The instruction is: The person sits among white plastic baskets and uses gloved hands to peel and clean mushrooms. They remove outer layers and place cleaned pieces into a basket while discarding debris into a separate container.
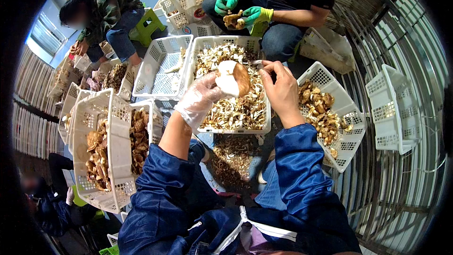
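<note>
My left hand [201,95], in a clear plastic glove, holds a large mushroom [231,79]. Part of its surface is smooth and white; the right side is brown. Just to the right, my bare right hand [281,90] has thumb and forefinger pinched at a small pale piece [257,62], too small to name surely. Below both hands stands a white plastic crate [231,131] filled with cut mushroom pieces [233,115].
Whole mushrooms lie in a right-hand crate [348,113] and a raised left-hand crate [111,148]. Another white crate [159,67] holds a few pieces. Trimmings [235,159] cover the floor between my feet. Opposite, a person's green-gloved hands [244,10] hold a mushroom. Metal racks [393,180] line the right.
</note>
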Action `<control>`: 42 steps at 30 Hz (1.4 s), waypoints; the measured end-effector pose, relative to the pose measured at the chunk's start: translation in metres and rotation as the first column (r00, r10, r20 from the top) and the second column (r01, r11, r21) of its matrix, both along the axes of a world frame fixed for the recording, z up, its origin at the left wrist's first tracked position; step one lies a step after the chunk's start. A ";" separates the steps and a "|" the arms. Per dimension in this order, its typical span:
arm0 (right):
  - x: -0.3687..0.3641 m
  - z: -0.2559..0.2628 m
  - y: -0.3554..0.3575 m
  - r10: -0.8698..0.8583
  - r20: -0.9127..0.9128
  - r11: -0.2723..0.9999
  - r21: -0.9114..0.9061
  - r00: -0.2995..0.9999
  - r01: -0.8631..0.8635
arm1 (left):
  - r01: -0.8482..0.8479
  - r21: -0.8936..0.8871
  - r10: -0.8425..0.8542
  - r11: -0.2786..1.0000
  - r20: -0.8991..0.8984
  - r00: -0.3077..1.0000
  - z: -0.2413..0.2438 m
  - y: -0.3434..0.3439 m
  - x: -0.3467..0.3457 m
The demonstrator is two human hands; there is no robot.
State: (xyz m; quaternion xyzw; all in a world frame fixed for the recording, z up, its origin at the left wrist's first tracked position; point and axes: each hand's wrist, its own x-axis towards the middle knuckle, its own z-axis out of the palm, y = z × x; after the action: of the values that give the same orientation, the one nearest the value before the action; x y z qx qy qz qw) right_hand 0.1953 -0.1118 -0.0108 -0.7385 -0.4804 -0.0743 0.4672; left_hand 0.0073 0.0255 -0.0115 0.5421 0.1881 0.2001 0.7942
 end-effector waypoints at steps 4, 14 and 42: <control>0.002 0.001 -0.003 0.029 0.004 0.995 -0.098 1.000 -0.029 | 0.070 -0.234 -0.003 0.970 0.275 0.961 -0.014 0.013 -0.004; -0.020 0.013 0.001 0.205 0.299 0.964 0.104 0.932 -0.245 | -0.115 -0.237 0.122 0.965 0.014 0.992 -0.026 0.011 0.007; -0.016 0.012 -0.007 0.284 -0.320 0.939 -0.100 0.904 -0.331 | -0.050 0.643 0.240 0.765 -0.212 0.947 -0.030 0.027 0.006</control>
State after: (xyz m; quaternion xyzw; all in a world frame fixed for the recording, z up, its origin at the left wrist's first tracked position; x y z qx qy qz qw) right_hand 0.1795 -0.1190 0.0015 -0.6892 -0.5186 0.1503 0.4832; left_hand 0.0135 0.0525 -0.0415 0.7824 0.2631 0.2337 0.5139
